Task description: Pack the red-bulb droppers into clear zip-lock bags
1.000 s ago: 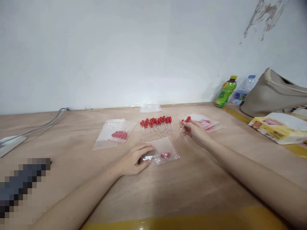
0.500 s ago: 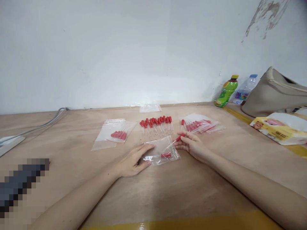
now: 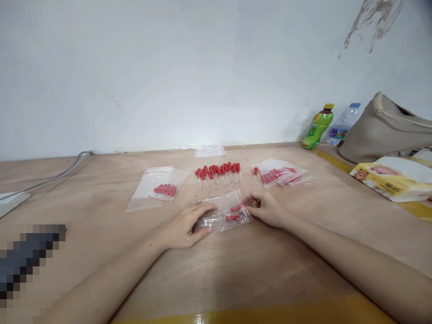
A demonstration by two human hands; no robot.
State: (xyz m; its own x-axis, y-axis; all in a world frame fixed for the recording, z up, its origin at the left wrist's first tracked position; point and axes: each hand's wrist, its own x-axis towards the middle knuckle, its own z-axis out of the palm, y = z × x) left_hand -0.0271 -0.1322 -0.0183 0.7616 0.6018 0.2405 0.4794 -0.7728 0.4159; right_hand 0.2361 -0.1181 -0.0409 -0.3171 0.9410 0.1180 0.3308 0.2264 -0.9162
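Red dropper (image 3: 235,208) slid into bag (image 3: 223,200), right hand (image 3: 266,209) curled at its edge, grip unclear

No legible text, package print (image 3: 393,185) blurred

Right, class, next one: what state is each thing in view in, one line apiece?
Front bag: lying flat, two red tops showing through it
Left hand: spread, resting on the front bag
Right hand: half-curled, at the front bag's right end
Loose red-topped pieces: lying clustered, unbagged
Left bags: overlapping, red tops inside
Right bags: overlapping, red tops inside
Green bottle: capped
Clear bottle: capped
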